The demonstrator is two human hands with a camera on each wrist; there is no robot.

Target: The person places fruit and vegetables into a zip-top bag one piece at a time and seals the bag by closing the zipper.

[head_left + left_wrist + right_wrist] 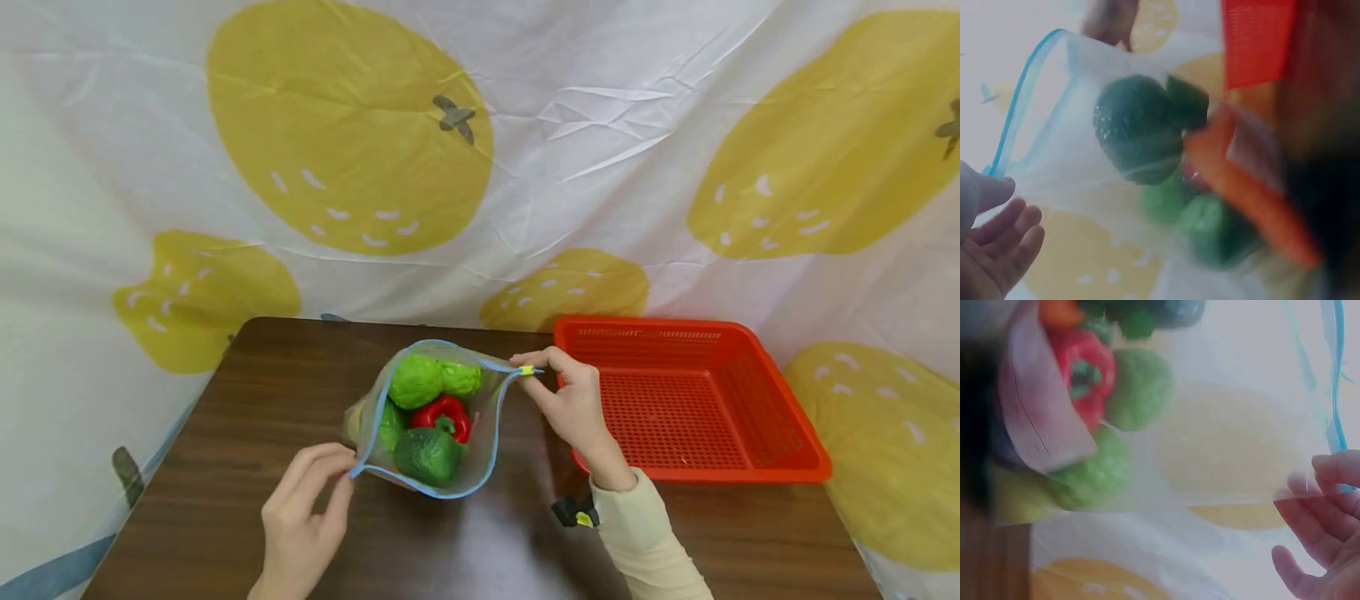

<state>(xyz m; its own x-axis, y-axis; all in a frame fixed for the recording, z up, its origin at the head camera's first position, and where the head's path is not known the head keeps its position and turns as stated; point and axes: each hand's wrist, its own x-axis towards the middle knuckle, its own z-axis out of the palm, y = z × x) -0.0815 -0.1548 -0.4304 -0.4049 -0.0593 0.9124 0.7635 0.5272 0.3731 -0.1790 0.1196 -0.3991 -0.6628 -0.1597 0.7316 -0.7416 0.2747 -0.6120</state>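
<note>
A clear zip bag with a blue-edged mouth is spread wide between both hands. My left hand pinches one corner of its mouth. At the opposite corner, beside the yellow slider, my right hand pinches the edge. Inside lie a dark green vegetable, a red bell pepper and bumpy light green pieces. Through the film the left wrist view also shows an orange carrot-like piece. A pink, flat-sided thing sits low in the bag in the right wrist view; its kind is unclear.
A red plastic basket with a slotted floor stands on the brown table, right of my right hand. A small black object with a yellow part lies near the right sleeve. Behind the table hangs a fruit-print cloth.
</note>
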